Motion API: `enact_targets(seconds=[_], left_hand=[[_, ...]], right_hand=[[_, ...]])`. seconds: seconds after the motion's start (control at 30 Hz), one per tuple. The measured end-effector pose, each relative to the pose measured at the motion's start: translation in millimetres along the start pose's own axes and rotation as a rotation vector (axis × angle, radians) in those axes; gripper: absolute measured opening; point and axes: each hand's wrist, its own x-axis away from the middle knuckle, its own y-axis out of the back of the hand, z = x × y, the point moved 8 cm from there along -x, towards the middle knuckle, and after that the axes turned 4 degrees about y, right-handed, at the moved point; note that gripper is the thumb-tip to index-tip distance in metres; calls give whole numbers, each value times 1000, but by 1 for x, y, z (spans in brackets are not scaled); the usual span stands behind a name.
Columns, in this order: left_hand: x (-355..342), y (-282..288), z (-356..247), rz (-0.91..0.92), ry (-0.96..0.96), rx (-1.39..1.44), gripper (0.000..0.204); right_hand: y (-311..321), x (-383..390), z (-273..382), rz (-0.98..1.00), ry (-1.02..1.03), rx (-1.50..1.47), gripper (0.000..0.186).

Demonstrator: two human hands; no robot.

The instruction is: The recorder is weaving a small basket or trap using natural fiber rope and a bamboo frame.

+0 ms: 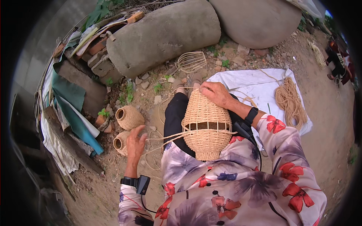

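The fingers of the right hand [218, 95] curl over the far end of a woven basket [206, 107], holding it with the thumb side toward the body. I see the left hand [135, 144] off to the basket's left, fingers loosely parted and pointing away from the body; strands of cord [166, 138] run to it from the basket's middle, but from this angle I cannot tell whether the fingers pinch them. The basket lies across the lap, between the thighs of the dark trousers [174, 113], its near, narrower end against the flowered shirt [222, 188]. Around its belly I make out an open band where bare ribs show between two woven parts. Just beyond the left hand, two small round baskets [130, 116] sit on the ground with their mouths facing left, the nearer one partly behind the hand. Past the feet I have an open ribbed frame [191, 62] lying near a big concrete cylinder [166, 35]. To the right of the lap a white sheet [269, 100] is spread, and a coil of tan rope [290, 101] lies along its right edge, reaching up toward the far right corner.
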Motion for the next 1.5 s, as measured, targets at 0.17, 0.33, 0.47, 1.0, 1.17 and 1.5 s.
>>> enact_targets(seconds=[0.17, 0.33, 0.47, 1.0, 1.17, 1.5], left_hand=[[27, -43, -132, 165, -386, 340, 17], [31, -28, -106, 74, -309, 233, 9], [35, -8, 25, -51, 18, -295, 8], [21, -102, -92, 536, 495, 908, 29], [33, -95, -70, 307, 504, 1017, 18], [38, -92, -82, 401, 336, 1158, 17]], right_hand=[[0, -2, 6, -7, 15, -77, 34], [14, 1, 21, -45, 38, -35, 32], [35, 21, 38, -120, 104, -6, 28], [51, 48, 56, -253, 122, -59, 22], [50, 45, 53, -256, 122, -85, 21], [47, 52, 39, -250, 17, -115, 21]])
